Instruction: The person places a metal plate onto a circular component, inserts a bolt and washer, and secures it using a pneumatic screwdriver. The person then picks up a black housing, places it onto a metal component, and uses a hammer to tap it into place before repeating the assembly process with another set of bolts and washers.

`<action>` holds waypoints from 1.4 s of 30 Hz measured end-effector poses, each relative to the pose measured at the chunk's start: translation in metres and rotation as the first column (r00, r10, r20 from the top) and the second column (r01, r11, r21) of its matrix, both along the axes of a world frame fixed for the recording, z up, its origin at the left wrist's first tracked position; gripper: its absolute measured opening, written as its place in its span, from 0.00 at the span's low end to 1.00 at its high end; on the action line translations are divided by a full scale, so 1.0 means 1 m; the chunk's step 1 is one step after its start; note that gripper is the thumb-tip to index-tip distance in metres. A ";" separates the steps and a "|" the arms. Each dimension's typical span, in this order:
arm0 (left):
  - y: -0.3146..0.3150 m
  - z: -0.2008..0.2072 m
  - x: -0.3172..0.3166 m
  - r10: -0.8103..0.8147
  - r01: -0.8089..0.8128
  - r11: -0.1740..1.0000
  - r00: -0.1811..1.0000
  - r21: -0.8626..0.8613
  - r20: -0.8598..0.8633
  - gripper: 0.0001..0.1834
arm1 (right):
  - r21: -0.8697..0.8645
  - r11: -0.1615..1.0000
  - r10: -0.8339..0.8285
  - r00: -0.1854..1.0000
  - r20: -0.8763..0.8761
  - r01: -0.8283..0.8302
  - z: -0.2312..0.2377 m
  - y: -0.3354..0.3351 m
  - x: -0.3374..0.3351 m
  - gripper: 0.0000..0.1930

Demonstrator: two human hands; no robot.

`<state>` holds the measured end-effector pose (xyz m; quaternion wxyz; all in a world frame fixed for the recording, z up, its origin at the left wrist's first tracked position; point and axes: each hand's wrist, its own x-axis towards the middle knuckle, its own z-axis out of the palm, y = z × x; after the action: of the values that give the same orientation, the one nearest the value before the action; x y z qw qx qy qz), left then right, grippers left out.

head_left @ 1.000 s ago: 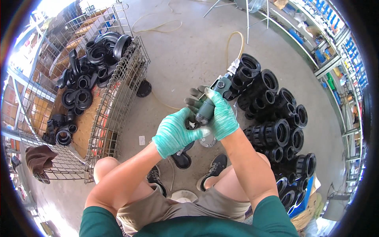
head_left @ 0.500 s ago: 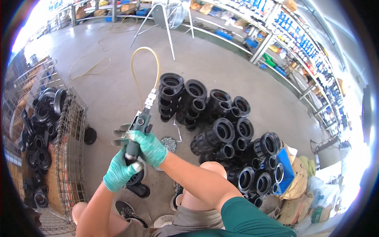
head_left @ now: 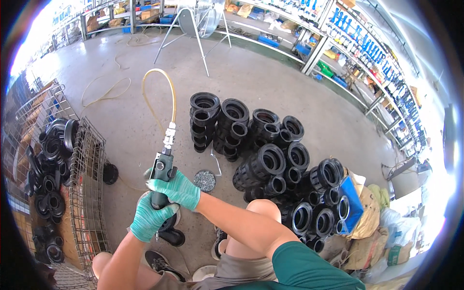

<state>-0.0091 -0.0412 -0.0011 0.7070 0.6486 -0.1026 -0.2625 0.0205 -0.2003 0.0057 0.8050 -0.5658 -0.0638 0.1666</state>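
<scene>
Both hands wear green-and-white knit gloves and hold a dark pneumatic screwdriver (head_left: pixel 161 175), its thin tip pointing down. My right hand (head_left: pixel 180 190) is wrapped round the middle of its body. Lower down, my left hand (head_left: pixel 151 218) is closed round the nose end. A yellowish air hose (head_left: pixel 172 99) loops up from the silver coupling (head_left: pixel 169 137) at the tool's top. Below the hands sits a black plastic fitting (head_left: pixel 172 236), partly hidden by the left hand and tool. Just right of the tool stands a round dish of small metal screws or similar pieces (head_left: pixel 205 180).
Stacks of black ribbed pipe fittings (head_left: pixel 271 159) stand on the floor at right. A wire cage (head_left: pixel 87 193) with loose black parts (head_left: pixel 50 188) is at left. Sacks (head_left: pixel 369 212) lie at far right. Shelving (head_left: pixel 316 55) and a fan on a stand (head_left: pixel 195 38) are behind.
The screwdriver has come down and nearer, from a tilt to nearly upright, with both hands still on it. The hose loop has shifted left, and the view has shifted slightly.
</scene>
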 end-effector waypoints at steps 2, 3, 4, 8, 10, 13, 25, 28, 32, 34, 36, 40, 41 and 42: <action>-0.003 -0.002 -0.001 0.040 -0.040 0.999 0.999 0.021 0.009 0.15 | -0.225 0.963 -0.140 0.988 0.058 0.149 -0.004 0.005 -0.001 0.20; 0.000 -0.003 -0.001 0.037 -0.037 0.999 0.999 0.022 0.007 0.15 | -0.224 0.963 -0.143 0.988 0.056 0.152 0.003 0.007 -0.002 0.20; 0.002 -0.004 -0.001 0.053 -0.055 0.995 0.998 0.084 0.021 0.15 | -0.294 0.950 -0.115 0.993 -0.025 0.102 0.013 0.008 -0.002 0.20; 0.009 -0.003 -0.004 0.051 -0.043 0.992 0.996 0.118 -0.067 0.15 | -0.313 0.946 -0.116 0.991 -0.066 0.090 0.009 0.010 -0.005 0.18; 0.002 0.001 -0.007 0.025 -0.025 1.000 0.973 0.001 -0.231 0.16 | -0.294 0.947 -0.143 0.990 -0.017 0.132 0.006 0.005 -0.007 0.14; 0.000 0.010 -0.004 -0.032 0.050 0.995 0.980 0.088 -0.195 0.15 | -0.036 0.988 -0.150 0.988 0.023 0.150 0.006 0.004 -0.014 0.10; 0.047 -0.002 0.012 0.260 -0.282 0.959 0.877 0.006 -0.404 0.22 | 0.038 0.989 -0.139 0.980 -0.141 0.146 0.033 -0.009 0.003 0.09; 0.075 -0.032 0.020 0.333 -0.448 0.886 0.794 -0.119 -0.509 0.16 | -0.042 0.989 -0.142 0.988 -0.061 0.139 0.024 -0.015 0.010 0.12; 0.042 -0.017 0.023 0.195 -0.433 0.840 0.803 -0.326 -0.564 0.18 | -0.118 0.991 -0.075 0.993 -0.095 0.063 0.005 -0.032 0.005 0.10; 0.036 -0.013 0.020 0.219 -0.497 0.785 0.780 -0.369 -0.586 0.20 | -0.158 0.985 0.037 0.980 -0.193 -0.068 0.035 -0.034 -0.008 0.12; 0.028 0.009 0.016 0.253 -0.521 0.793 0.754 -0.316 -0.606 0.23 | -0.261 0.963 0.040 0.993 -0.113 -0.069 0.039 -0.024 -0.014 0.14; 0.032 0.001 0.016 0.271 -0.558 0.771 0.723 -0.307 -0.635 0.22 | -0.404 0.915 0.071 0.992 0.108 -0.021 0.012 -0.002 -0.014 0.18; 0.029 0.000 0.016 0.290 -0.562 0.779 0.717 -0.279 -0.634 0.21 | -0.503 0.864 0.078 0.978 0.193 0.031 0.007 -0.001 -0.015 0.19; 0.028 0.002 0.014 0.258 -0.535 0.782 0.744 -0.319 -0.617 0.21 | -0.587 0.805 0.093 0.957 0.275 0.091 0.005 0.003 -0.014 0.20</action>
<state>0.0049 -0.0131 0.0010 0.8831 0.3589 0.1853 -0.2387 0.0061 -0.1974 0.0112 0.5692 -0.8070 -0.1264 0.0937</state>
